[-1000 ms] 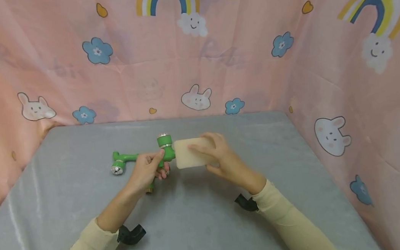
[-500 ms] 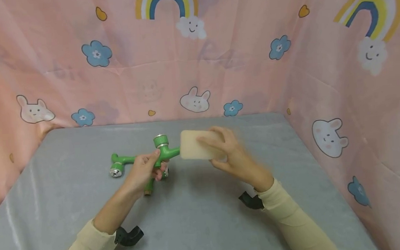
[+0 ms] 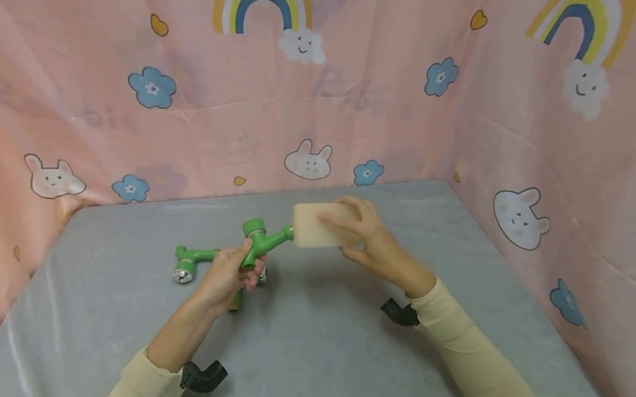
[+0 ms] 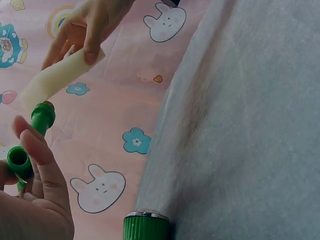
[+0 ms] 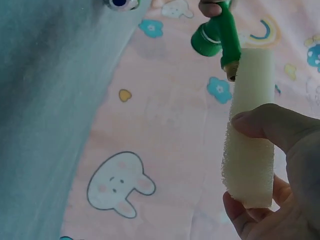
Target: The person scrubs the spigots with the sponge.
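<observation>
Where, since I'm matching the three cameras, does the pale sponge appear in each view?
Head: sponge, near the centre.
Left wrist: sponge, upper left.
Right wrist: sponge, right of centre.
Shared landmark: the green tap held in the left hand, its end close to the sponge.

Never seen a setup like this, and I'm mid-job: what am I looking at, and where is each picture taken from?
There is no machine here: a person works with two bare hands. The wide pictures come from a head camera looking forward and down; the two close ones come from cameras on the left and right wrists. The left hand holds a green tap; the right hand grips a pale sponge near the tap's end. Whether they touch, I can't tell. More green tap pieces lie on the grey surface, partly hidden by the left hand, so I can't count them. A pink patterned curtain hangs behind.
</observation>
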Motion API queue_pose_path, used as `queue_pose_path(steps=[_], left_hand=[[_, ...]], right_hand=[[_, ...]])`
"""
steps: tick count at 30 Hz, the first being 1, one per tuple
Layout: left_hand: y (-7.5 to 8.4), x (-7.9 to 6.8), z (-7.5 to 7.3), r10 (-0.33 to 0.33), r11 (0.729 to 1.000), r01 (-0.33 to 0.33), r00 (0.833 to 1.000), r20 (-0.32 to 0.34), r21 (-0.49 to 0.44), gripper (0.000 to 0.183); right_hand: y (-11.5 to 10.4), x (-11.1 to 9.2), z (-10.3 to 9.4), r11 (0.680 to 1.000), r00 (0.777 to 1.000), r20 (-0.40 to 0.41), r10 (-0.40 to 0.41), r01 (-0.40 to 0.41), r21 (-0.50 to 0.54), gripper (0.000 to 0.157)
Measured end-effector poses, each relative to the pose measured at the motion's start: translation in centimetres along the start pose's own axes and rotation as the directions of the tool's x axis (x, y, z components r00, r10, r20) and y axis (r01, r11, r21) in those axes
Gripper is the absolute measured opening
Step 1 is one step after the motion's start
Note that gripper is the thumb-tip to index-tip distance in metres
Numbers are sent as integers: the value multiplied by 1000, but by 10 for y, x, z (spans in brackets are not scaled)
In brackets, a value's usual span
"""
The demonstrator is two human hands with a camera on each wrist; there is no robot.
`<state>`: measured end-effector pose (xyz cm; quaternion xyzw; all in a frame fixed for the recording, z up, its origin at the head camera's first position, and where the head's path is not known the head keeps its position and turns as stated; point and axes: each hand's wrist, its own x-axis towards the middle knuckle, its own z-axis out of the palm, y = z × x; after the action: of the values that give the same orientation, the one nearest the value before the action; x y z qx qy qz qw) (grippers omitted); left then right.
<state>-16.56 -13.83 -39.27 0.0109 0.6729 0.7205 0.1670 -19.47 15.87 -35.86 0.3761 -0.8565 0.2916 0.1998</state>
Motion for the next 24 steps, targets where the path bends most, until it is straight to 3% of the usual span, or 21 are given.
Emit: queue_pose_path(steps=[4, 10, 16, 24], left_hand=[[-3, 1, 2, -51, 997, 54, 997, 66, -56, 46], [-5, 2, 3, -89, 994, 98, 985, 149, -54, 45], [-4, 0, 0, -68, 993, 87, 976, 206, -83, 45], [1, -2, -7, -30, 971, 83, 973, 230, -224, 42]], right_hand=[[-9, 0, 6, 996, 996, -43, -83, 81, -49, 69], [-23, 0, 29, 968, 976, 20, -218, 219, -124, 73], [-12, 1, 25, 970, 984, -31, -177, 169, -173, 78], [9, 1, 3, 979, 986, -115, -117, 96, -179, 73]])
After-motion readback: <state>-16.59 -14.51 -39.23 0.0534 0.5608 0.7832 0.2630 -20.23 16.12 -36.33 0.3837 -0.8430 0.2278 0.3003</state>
